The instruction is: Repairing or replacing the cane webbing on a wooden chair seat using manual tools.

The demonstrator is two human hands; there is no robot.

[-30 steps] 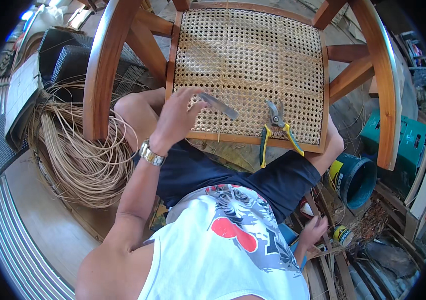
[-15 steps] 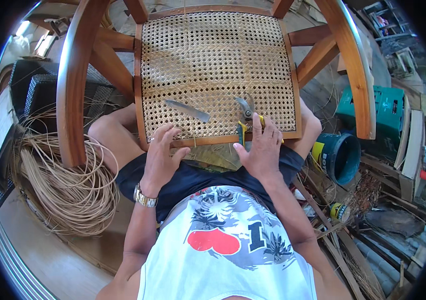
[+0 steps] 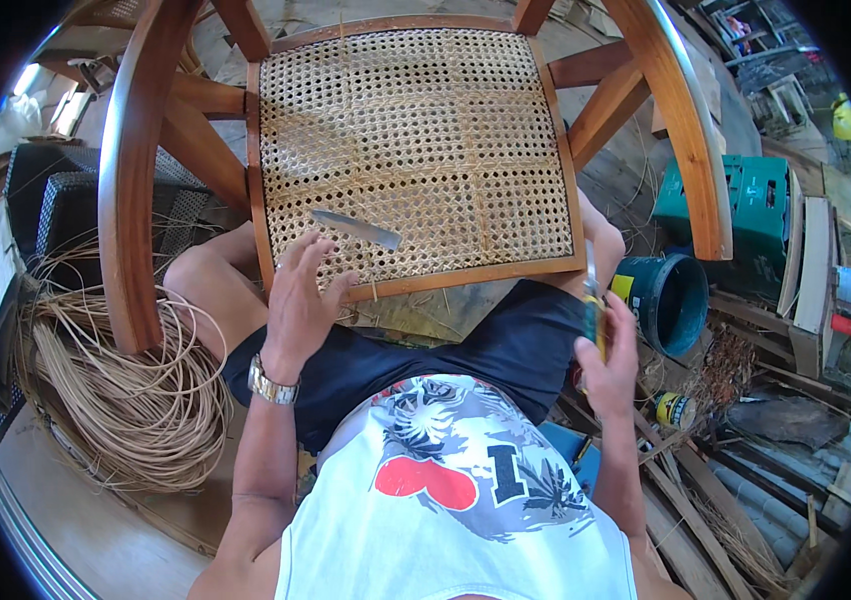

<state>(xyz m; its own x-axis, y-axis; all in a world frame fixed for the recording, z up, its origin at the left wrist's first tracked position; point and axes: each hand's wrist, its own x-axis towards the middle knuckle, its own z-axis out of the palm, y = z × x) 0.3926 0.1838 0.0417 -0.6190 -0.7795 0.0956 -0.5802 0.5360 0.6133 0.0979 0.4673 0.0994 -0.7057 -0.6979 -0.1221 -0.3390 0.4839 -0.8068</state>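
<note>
1. Pruners (image 3: pixel 601 325) with yellow-and-green handles are gripped in the right hand (image 3: pixel 614 362), beyond the near right corner of the wooden frame (image 3: pixel 471 277) and close to the right knee (image 3: pixel 603 232). They are blurred, so I cannot tell whether their jaws are parted.
2. With bare skin so near, a full wrap around the 2 handles and tips turned away from the leg would be the safer hold.
3. The left hand (image 3: pixel 301 308) is open and holds nothing, fingers spread at the near left corner of the frame. Whether it touches the wood is unclear.
4. The flat metal blade (image 3: pixel 356 229) lies loose on the cane panel (image 3: pixel 416 150), just beyond those fingers. Handling it by its flat faces seems wise; which edge is sharp is too small to tell.
5. Keeping the frame steady should stop the blade sliding or snagging the weave.
</note>
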